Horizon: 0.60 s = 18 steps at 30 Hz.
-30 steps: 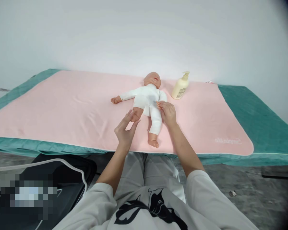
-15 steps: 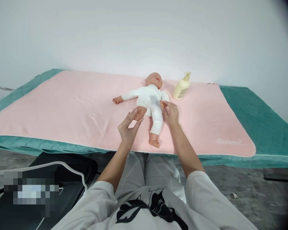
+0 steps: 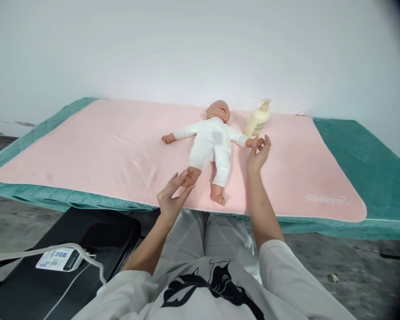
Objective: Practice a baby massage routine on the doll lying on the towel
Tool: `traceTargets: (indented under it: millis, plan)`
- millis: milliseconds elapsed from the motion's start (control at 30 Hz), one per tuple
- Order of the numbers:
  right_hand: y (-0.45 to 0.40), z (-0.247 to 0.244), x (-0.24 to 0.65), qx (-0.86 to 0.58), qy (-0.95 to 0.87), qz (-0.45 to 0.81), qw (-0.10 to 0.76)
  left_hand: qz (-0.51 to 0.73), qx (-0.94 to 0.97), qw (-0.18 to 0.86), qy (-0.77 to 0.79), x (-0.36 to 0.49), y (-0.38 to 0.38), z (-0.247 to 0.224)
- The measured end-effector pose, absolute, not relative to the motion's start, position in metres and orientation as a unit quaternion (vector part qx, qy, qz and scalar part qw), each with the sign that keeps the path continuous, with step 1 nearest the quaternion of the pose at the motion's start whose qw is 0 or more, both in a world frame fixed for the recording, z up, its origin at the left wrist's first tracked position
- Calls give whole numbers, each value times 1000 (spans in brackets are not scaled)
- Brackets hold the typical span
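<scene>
A baby doll (image 3: 213,142) with a white cloth body lies on its back on a pink mat (image 3: 126,151), head toward the wall. My left hand (image 3: 170,198) grips the doll's foot on the left side between thumb and fingers, and that leg is stretched toward me. Between the fingertips of my right hand (image 3: 260,155) is the doll's hand on the right side, its arm held out sideways. The doll's other arm and other leg lie loose on the mat. Just beyond my right hand stands a pale yellow pump bottle (image 3: 257,122).
The pink mat covers most of a green padded table (image 3: 370,151) against a white wall (image 3: 186,49). Below the near edge on the left is a black chair (image 3: 96,240) bearing a white device (image 3: 60,259) and a white cable (image 3: 43,251).
My right hand has drawn the doll's arm outward to the right, away from its body. My left hand has pulled the leg toward me, straightening it. The view has shifted slightly.
</scene>
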State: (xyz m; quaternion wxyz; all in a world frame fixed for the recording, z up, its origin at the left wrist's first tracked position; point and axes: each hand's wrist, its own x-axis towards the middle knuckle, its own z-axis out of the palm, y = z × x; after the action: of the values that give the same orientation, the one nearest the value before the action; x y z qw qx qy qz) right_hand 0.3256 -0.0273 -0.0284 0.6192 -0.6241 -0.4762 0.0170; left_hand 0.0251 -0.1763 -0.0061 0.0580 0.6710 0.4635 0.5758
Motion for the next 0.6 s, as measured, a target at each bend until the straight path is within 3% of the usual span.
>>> traceTargets:
  millis: [600]
  plan:
    - [-27, -37, 347, -726, -380, 141, 555, 545, 660, 74, 511, 18, -209, -61]
